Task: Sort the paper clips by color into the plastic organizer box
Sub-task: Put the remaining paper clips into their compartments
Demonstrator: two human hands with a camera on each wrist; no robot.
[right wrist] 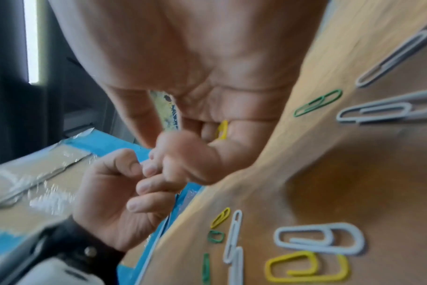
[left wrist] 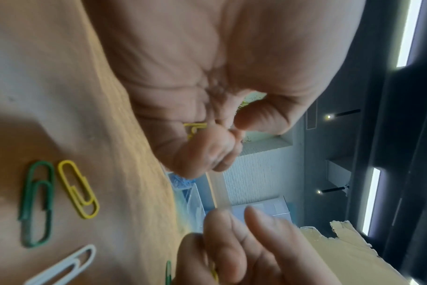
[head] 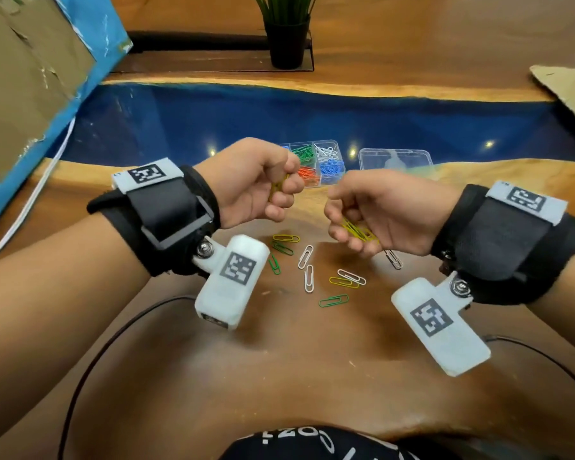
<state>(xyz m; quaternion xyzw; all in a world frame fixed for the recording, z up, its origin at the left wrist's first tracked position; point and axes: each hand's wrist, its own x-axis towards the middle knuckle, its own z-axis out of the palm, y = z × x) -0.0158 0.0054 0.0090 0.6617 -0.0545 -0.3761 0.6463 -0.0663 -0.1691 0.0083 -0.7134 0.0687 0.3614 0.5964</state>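
Both hands pinch yellow paper clips: left hand (head: 263,184) a few, right hand (head: 375,214) a bunch. Organizer box (head: 316,162) beyond holds sorted colours; loose clips (head: 309,277) remain on table (head: 279,360).

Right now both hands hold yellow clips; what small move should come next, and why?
Probably carry the left hand with its yellow clips forward over the organizer box and drop them in a compartment without another colour. The right hand already grips a yellow bunch, and green, white, red and blue sections look filled.
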